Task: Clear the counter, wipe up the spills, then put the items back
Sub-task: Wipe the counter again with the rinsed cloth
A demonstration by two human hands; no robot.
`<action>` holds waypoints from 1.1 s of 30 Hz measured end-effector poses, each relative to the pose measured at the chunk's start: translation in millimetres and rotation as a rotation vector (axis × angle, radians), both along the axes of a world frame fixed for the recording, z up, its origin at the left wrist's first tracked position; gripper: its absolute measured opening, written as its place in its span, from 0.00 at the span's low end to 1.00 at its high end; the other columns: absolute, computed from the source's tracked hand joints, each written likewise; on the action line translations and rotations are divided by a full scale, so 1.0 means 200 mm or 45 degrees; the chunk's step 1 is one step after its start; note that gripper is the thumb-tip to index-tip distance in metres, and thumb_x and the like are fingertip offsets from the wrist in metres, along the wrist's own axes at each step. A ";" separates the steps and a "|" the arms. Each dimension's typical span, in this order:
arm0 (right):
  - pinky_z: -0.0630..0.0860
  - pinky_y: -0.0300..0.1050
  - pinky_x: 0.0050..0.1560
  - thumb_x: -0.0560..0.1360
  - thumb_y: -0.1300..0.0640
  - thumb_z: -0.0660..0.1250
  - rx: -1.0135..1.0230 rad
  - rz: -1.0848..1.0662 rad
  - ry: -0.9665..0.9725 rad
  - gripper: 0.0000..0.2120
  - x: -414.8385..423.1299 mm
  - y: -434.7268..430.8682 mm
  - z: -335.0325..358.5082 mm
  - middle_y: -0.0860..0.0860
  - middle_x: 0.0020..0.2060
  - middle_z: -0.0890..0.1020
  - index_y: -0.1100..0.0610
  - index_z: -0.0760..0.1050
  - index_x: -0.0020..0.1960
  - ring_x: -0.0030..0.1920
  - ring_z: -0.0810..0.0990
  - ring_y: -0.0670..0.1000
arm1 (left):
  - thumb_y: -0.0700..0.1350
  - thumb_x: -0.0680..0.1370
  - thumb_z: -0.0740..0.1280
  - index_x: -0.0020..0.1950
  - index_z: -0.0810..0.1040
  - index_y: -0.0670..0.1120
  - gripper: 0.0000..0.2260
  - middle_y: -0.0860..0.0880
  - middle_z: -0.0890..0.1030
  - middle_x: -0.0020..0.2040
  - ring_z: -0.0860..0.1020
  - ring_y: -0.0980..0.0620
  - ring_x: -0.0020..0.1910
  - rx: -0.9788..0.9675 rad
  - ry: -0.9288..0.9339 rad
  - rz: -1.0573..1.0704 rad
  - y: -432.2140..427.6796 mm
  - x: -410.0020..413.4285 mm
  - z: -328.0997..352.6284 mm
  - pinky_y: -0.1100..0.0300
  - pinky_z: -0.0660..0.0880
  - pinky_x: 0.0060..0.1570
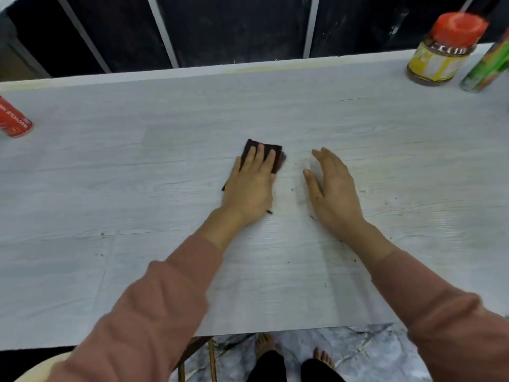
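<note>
My left hand [252,186] presses flat on a dark brown cloth [276,157] in the middle of the pale wood-grain counter [137,188]; most of the cloth is hidden under the palm. My right hand [334,193] rests beside it, fingers apart and slightly curled, holding nothing. Between and around the hands lie pale greenish smears [301,201] and dark crumbs [355,260]. A jar with a red lid and yellow label [443,51] stands at the back right, next to a green can [487,67]. A red can [12,118] lies at the left edge.
Dark wall panels with white strips [162,28] rise behind the counter. The counter's near edge [275,330] ends above a marbled floor, where my bare feet [264,344] show. More faint smears spread toward the right side of the counter.
</note>
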State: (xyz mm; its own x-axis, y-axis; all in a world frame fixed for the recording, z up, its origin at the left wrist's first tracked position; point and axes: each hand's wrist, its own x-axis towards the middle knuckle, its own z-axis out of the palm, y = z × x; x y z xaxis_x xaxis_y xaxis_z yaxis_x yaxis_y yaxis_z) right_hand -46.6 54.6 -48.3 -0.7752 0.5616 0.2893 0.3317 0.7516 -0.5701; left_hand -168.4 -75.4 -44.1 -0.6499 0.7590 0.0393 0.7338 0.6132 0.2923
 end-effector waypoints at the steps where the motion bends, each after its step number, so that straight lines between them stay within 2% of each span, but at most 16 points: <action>1: 0.58 0.58 0.73 0.81 0.50 0.58 0.019 -0.045 0.012 0.22 0.02 0.03 0.01 0.57 0.72 0.67 0.58 0.65 0.72 0.73 0.63 0.56 | 0.47 0.84 0.49 0.78 0.49 0.47 0.23 0.47 0.48 0.79 0.45 0.50 0.78 -0.011 -0.029 -0.126 -0.05 0.09 0.01 0.52 0.42 0.76; 4: 0.50 0.60 0.75 0.81 0.48 0.56 0.100 -0.101 -0.177 0.24 0.06 0.15 0.02 0.56 0.74 0.64 0.57 0.62 0.74 0.75 0.58 0.56 | 0.45 0.83 0.52 0.78 0.50 0.53 0.23 0.54 0.46 0.78 0.43 0.58 0.76 0.032 -0.184 -0.259 -0.30 0.12 0.03 0.55 0.40 0.75; 6: 0.44 0.62 0.74 0.81 0.45 0.53 0.153 -0.108 -0.342 0.26 0.06 0.20 0.00 0.55 0.75 0.60 0.56 0.59 0.75 0.76 0.54 0.56 | 0.44 0.83 0.53 0.78 0.51 0.54 0.24 0.54 0.46 0.78 0.42 0.59 0.76 0.028 -0.253 -0.118 -0.37 -0.04 0.04 0.56 0.40 0.75; 8: 0.43 0.63 0.74 0.81 0.43 0.51 0.186 -0.099 -0.422 0.27 0.06 0.22 -0.02 0.54 0.76 0.59 0.55 0.59 0.75 0.77 0.52 0.55 | 0.47 0.83 0.51 0.78 0.50 0.52 0.23 0.50 0.46 0.79 0.43 0.55 0.77 -0.009 -0.238 0.111 -0.32 -0.22 0.03 0.53 0.40 0.75; 10: 0.41 0.62 0.74 0.81 0.43 0.49 0.163 -0.099 -0.453 0.27 0.06 0.22 -0.02 0.53 0.77 0.58 0.55 0.58 0.76 0.77 0.50 0.54 | 0.52 0.83 0.48 0.79 0.49 0.47 0.24 0.46 0.48 0.79 0.45 0.49 0.78 -0.052 -0.083 0.284 -0.16 -0.32 0.01 0.47 0.42 0.75; 12: 0.39 0.60 0.75 0.82 0.44 0.48 0.135 -0.090 -0.453 0.26 0.06 0.22 -0.02 0.53 0.77 0.57 0.55 0.57 0.76 0.77 0.49 0.53 | 0.53 0.83 0.46 0.78 0.50 0.44 0.25 0.45 0.51 0.79 0.47 0.46 0.78 -0.055 -0.006 0.304 0.05 -0.31 0.00 0.44 0.44 0.75; 15: 0.41 0.56 0.76 0.83 0.49 0.50 0.012 -0.077 -0.297 0.24 0.07 0.24 0.00 0.54 0.76 0.58 0.56 0.60 0.75 0.77 0.51 0.52 | 0.53 0.83 0.46 0.78 0.50 0.46 0.24 0.47 0.52 0.79 0.48 0.48 0.78 -0.022 0.009 0.044 0.27 -0.10 0.01 0.47 0.44 0.75; 18: 0.49 0.54 0.76 0.82 0.52 0.54 -0.138 -0.095 -0.057 0.23 0.13 0.26 0.03 0.57 0.77 0.55 0.59 0.60 0.75 0.77 0.52 0.54 | 0.53 0.84 0.44 0.79 0.48 0.50 0.23 0.53 0.49 0.79 0.45 0.54 0.78 -0.004 -0.018 -0.150 0.17 0.09 -0.01 0.53 0.42 0.76; 22: 0.47 0.57 0.75 0.82 0.49 0.55 -0.006 -0.019 -0.167 0.25 0.29 0.28 0.02 0.56 0.77 0.54 0.58 0.58 0.75 0.77 0.51 0.55 | 0.54 0.84 0.45 0.78 0.49 0.52 0.23 0.55 0.48 0.78 0.44 0.58 0.77 0.013 -0.057 0.074 -0.17 0.11 -0.02 0.55 0.41 0.75; 26: 0.45 0.60 0.75 0.81 0.46 0.54 0.075 0.066 -0.253 0.26 0.52 0.30 0.03 0.56 0.76 0.58 0.58 0.61 0.74 0.77 0.52 0.56 | 0.53 0.84 0.46 0.78 0.49 0.49 0.23 0.51 0.49 0.79 0.46 0.54 0.77 0.028 -0.066 0.471 -0.41 0.28 -0.01 0.52 0.43 0.75; 29: 0.44 0.62 0.74 0.81 0.45 0.54 0.146 0.111 -0.306 0.27 0.74 0.37 0.03 0.56 0.76 0.59 0.58 0.61 0.74 0.77 0.53 0.56 | 0.51 0.83 0.46 0.79 0.49 0.47 0.24 0.49 0.49 0.79 0.46 0.50 0.78 0.017 -0.052 0.724 -0.33 0.64 -0.01 0.49 0.44 0.76; 31: 0.44 0.64 0.73 0.81 0.44 0.53 0.182 0.106 -0.348 0.27 0.86 0.42 0.04 0.56 0.76 0.60 0.58 0.60 0.75 0.77 0.53 0.56 | 0.51 0.83 0.45 0.79 0.48 0.47 0.24 0.48 0.49 0.79 0.46 0.49 0.78 0.026 0.016 0.704 -0.11 0.93 -0.01 0.49 0.45 0.76; 33: 0.45 0.66 0.73 0.81 0.44 0.52 0.208 0.105 -0.417 0.28 0.93 0.47 0.02 0.56 0.76 0.59 0.58 0.59 0.75 0.77 0.53 0.56 | 0.51 0.83 0.45 0.79 0.47 0.47 0.24 0.48 0.48 0.79 0.45 0.49 0.78 0.027 0.029 0.541 0.15 1.15 -0.02 0.50 0.44 0.76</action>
State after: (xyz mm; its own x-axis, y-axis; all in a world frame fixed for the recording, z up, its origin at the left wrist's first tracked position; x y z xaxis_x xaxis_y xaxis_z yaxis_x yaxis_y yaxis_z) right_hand 139.1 149.6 -43.7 -0.8820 0.4607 0.0989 0.4116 0.8554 -0.3144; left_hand 61.1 -45.6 -47.8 -0.9034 0.4229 0.0703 0.4238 0.8565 0.2947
